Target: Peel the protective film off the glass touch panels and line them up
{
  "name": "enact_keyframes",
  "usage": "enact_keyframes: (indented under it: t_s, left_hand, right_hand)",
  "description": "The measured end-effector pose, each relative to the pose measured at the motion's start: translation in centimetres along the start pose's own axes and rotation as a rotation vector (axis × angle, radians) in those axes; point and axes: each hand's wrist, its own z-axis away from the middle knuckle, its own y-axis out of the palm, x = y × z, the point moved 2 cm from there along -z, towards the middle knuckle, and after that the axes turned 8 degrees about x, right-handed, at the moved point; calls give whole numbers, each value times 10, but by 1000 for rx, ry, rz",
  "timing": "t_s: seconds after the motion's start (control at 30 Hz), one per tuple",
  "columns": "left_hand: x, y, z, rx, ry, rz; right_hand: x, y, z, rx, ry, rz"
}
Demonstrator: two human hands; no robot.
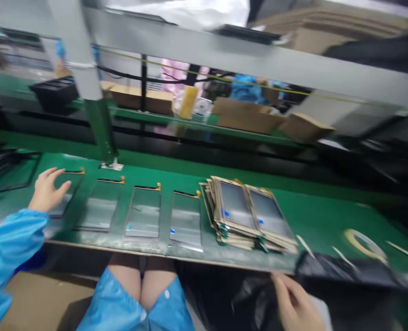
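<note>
My left hand (48, 189) is open, thumb and fingers apart, over the leftmost glass touch panel (64, 200). Whether it touches that panel I cannot tell. To its right, three more clear panels with dark frames and orange ribbon tabs lie in a row: one panel (102, 207), another panel (143, 214) and a third panel (185, 218). My right hand (298, 305) is low at the bench's front edge, beside a black plastic bag (348, 276). Its thumb and finger close together at the tips; anything between them is too blurred to name.
Two stacks of framed screens (252, 211) sit mid-bench. Right of them lie a tape roll (350, 236) and thin white sticks. Black frames (11, 168) are piled at far left. A post (97, 115) rises behind the panels; cardboard boxes (247, 115) stand on the shelf.
</note>
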Motion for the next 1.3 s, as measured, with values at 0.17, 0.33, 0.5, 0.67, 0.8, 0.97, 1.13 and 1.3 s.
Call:
enact_keyframes:
  t_s: [0.17,0.33,0.5,0.67,0.8,0.97,1.13,1.3]
  left_hand:
    - [-119,173,43,593,400,273]
    - [-199,315,108,804,428,387]
    - [-208,358,133,828,282,464]
    - [-208,360,130,879,133,534]
    - [-216,361,122,949,36,595]
    - [-225,362,120,982,-116,657]
    - [-229,361,124,993,-221,681]
    - [-233,356,120,931,-199,660]
  right_hand:
    - [32,33,-55,-129,-140,-49]
    - [36,66,-102,-145,-121,71]
    - [11,72,-111,-147,-82,87]
    - [-2,65,-114,-80,-164,54]
    - [5,60,-109,18,-289,97]
    - [6,50,-112,54,-378,199]
    - [0,43,-118,49,-539,301]
    - [-4,40,-122,-15,-654,343]
